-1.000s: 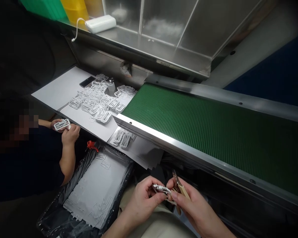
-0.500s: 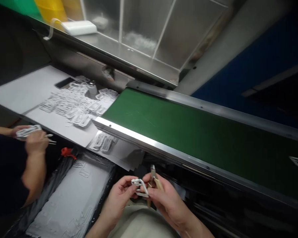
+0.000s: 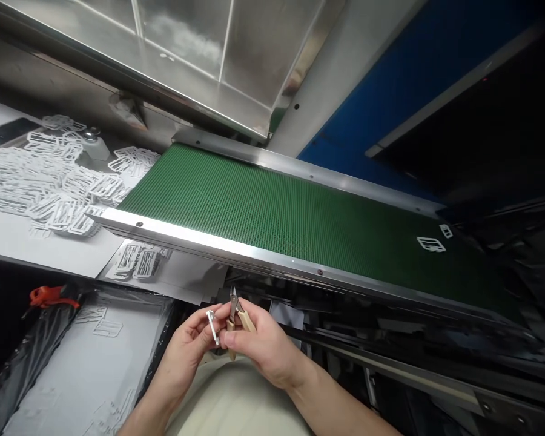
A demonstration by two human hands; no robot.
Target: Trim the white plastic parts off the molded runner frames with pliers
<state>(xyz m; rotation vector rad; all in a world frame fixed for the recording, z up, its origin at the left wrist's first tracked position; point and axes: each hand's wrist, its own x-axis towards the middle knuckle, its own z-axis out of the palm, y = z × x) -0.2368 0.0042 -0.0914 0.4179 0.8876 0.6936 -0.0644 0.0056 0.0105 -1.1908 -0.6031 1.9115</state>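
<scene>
Low in front of me, my left hand (image 3: 189, 342) pinches a small white plastic frame (image 3: 213, 327), turned nearly edge-on. Closed around the beige handles of side cutters (image 3: 234, 306) is my right hand (image 3: 266, 345), close beside the frame. The cutters' metal jaws point up and away from me. My two hands are almost touching, and the fingers hide part of the frame. On the green conveyor belt (image 3: 254, 206) beyond, two similar white frames (image 3: 431, 244) lie toward the right end.
A large heap of white frames (image 3: 40, 175) covers the left table, with a small bottle (image 3: 94, 144) and a phone (image 3: 11, 132) behind it. Stacked frames (image 3: 138, 260) lie by the belt's metal edge (image 3: 209, 245). A lined box (image 3: 86, 357) and an orange-red tool (image 3: 52, 296) are at lower left.
My view has swung right, so the co-worker's hands have left the picture and two frames show on the belt. The frame in my left hand has turned edge-on.
</scene>
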